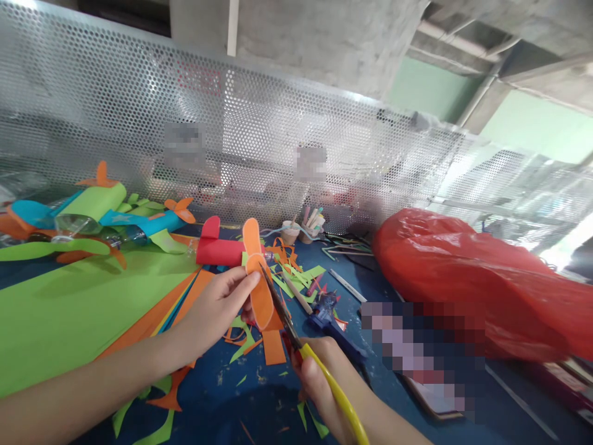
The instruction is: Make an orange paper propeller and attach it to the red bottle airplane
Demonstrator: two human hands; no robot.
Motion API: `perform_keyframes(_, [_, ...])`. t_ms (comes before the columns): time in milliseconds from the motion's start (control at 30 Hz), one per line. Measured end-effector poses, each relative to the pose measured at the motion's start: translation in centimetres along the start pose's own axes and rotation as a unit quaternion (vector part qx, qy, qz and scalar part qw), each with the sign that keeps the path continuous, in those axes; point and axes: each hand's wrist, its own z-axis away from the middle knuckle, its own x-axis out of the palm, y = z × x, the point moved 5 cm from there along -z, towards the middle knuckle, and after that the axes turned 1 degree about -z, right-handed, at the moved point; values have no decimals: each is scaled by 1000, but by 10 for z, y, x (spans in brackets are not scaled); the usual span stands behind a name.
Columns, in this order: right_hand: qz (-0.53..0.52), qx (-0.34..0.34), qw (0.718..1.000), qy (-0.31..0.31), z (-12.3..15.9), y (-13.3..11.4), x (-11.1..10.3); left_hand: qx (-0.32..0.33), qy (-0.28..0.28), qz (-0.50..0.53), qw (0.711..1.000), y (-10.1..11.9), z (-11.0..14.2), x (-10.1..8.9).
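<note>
While the left hand [230, 295] pinches an orange cutout [262, 301] between thumb and fingers near the centre of the frame, the right hand [322, 371], at lower centre, is closed around the handles of a pair of scissors [286, 316]. Only part of the yellow, smooth handle shows beneath the fingers; the dark metal blades slant up to the left, their tips at the cutout's middle, and how far they are parted is hard to tell. The cutout is flat, matte and propeller-like, with a rounded lobe above, a disc-shaped middle and another rounded lobe below.

Just behind it lies a cylinder [220, 252] wrapped in red, with a curved red fin standing on top. Thin, curled green and orange scraps [301, 276] litter the dark blue tabletop [217, 408], and a blue glue gun [330, 318] rests among them, right of centre. At left, a broad, smooth green sheet [92, 303] covers layered orange, yellow and blue ones, below bottles wrapped in green and blue [162, 224] with petal-like orange pieces. A glossy, crumpled red plastic bag [463, 278] bulges at right, and a silvery panel [115, 93] punched with round holes spans the background.
</note>
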Motion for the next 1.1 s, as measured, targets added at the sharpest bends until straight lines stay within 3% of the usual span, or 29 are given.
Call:
perform_keyframes(433, [7, -8, 1000, 6, 0, -7, -2, -10, -6, 14, 1000, -3, -2, 0])
perform_keyframes(833, [13, -52, 998, -29, -4, 0, 1, -13, -26, -1, 1000, -11, -1, 4])
perform_keyframes(1100, [-26, -4, 1000, -17, 5, 3, 3, -33, -56, 17, 998, -15, 1, 9])
